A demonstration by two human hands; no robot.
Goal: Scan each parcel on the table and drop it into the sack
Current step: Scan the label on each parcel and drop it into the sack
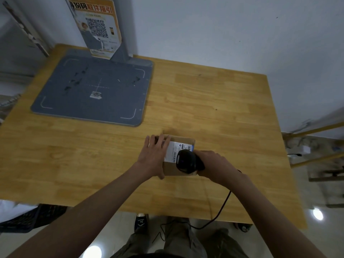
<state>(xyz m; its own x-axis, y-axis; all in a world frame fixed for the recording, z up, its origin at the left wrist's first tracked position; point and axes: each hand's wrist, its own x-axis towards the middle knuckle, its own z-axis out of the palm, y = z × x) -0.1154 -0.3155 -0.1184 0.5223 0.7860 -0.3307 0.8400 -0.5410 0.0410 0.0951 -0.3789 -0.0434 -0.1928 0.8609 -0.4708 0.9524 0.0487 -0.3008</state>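
Note:
A small cardboard parcel (172,169) with a white shipping label (176,148) lies on the wooden table (223,108), near its front middle. My left hand (154,155) rests flat on the parcel's left side, fingers spread over its top and thumb on its front face. My right hand (214,164) grips a black handheld scanner (186,162), whose head hovers right over the label's near right part. The scanner's black cable (223,205) trails off the table's front edge. No sack is clearly identifiable in view.
A grey scanning base plate (93,90) with an upright post and an orange poster (96,25) stands at the table's back left. A dark crate (28,218) sits below the table's left front. Metal racking (316,146) stands to the right.

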